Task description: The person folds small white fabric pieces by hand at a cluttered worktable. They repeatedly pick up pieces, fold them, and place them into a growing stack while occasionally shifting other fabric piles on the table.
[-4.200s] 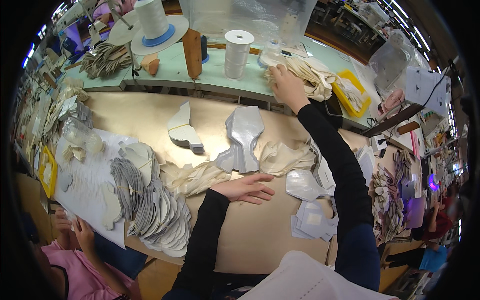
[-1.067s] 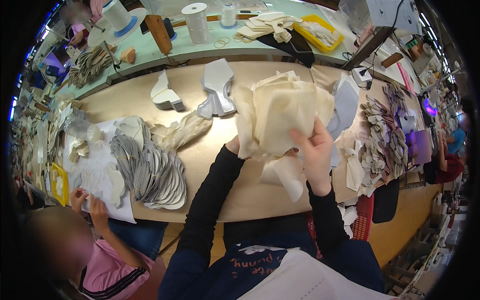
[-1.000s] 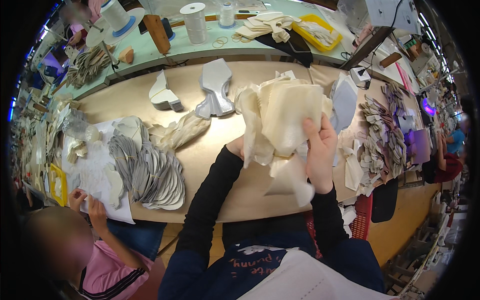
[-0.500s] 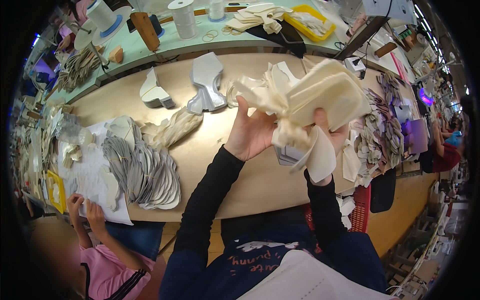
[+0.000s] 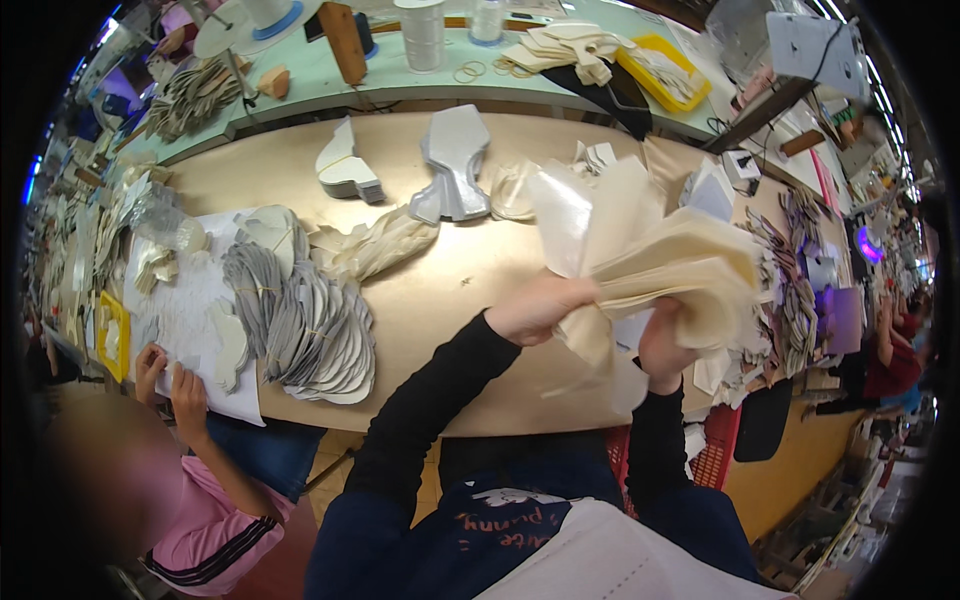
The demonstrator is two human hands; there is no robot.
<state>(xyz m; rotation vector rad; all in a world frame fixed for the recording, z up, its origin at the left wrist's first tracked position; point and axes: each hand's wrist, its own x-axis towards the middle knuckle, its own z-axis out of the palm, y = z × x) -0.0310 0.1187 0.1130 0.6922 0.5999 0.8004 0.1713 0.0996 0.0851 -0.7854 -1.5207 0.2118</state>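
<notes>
A thick bundle of thin cream cut pieces (image 5: 665, 265) is fanned out above the table, partly smeared by motion. My left hand (image 5: 540, 308) is closed round its narrow middle, the fingertips hidden behind the pieces. From the right side my right hand (image 5: 664, 348) grips the same bundle, its fingers partly covered by the curled edge. Beyond the bundle lie a grey shaped template block (image 5: 455, 160) and a smaller stack of white pieces (image 5: 350, 170) with a band round it. Left of my forearm rests a crumpled bundle of cream pieces (image 5: 375, 243).
Tied bundles of grey pieces (image 5: 318, 335) lie on the table's left, beside a co-worker's hands (image 5: 180, 385). Scraps (image 5: 785, 290) are heaped at the right. Behind, a pale green bench (image 5: 390, 85) carries thread spools and a yellow tray (image 5: 665, 75). A red basket (image 5: 716, 450) stands below.
My left hand, spread beside the bundle before, has closed on its narrow middle. The bundle has swung round and fanned out. The whole view has shifted slightly.
</notes>
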